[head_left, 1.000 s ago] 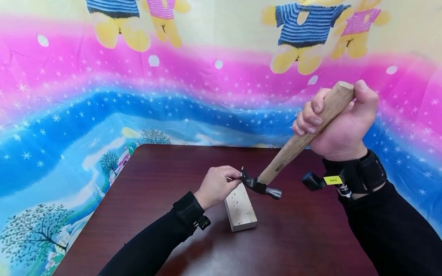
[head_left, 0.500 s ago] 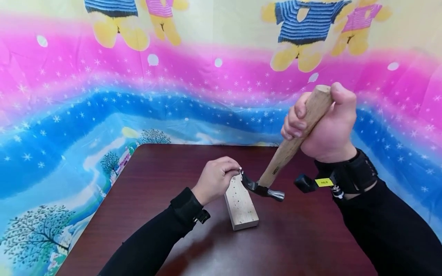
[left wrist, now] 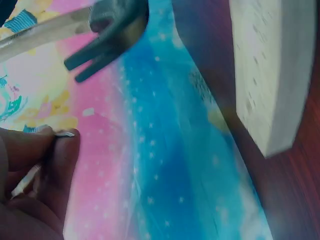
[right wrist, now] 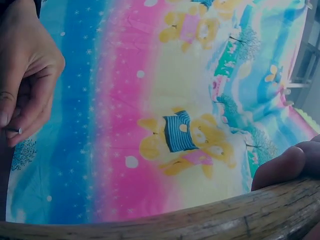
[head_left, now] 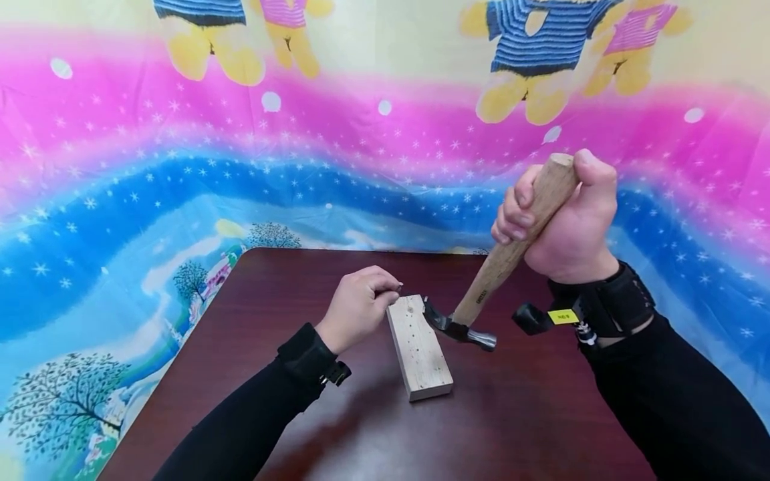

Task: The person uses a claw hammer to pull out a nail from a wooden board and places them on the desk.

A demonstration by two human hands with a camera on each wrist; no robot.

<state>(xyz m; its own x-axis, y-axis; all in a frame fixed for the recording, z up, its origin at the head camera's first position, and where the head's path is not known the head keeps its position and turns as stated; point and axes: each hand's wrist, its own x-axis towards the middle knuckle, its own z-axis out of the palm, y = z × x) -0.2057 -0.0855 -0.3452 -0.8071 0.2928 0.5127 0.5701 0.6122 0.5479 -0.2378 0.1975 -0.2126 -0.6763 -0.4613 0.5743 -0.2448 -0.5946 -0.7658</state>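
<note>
My right hand (head_left: 568, 220) grips a claw hammer (head_left: 511, 250) by its wooden handle, with the head hanging low. The hammer's forked claw (left wrist: 100, 52) points toward the left hand, apart from it. My left hand (head_left: 357, 307) pinches a small nail (right wrist: 19, 131) between thumb and forefinger; most of the nail is hidden by the fingers. It hovers just left of the far end of a pale wooden block (head_left: 421, 354), which lies on the table. Several small dark holes or marks dot the block's top. The claw is at the block's far right edge; contact there cannot be told.
Under everything is a dark red-brown table (head_left: 313, 414) with a rounded far left corner. Behind it hangs a printed cloth (head_left: 337, 167) with bears, snowflakes and trees. A wrist camera (head_left: 532, 319) juts out from the right wrist strap.
My left hand has drawn away from the hammer claw, to the left and slightly up, carrying the nail and uncovering the block's far end. The right hand has shifted a little left with the hammer.
</note>
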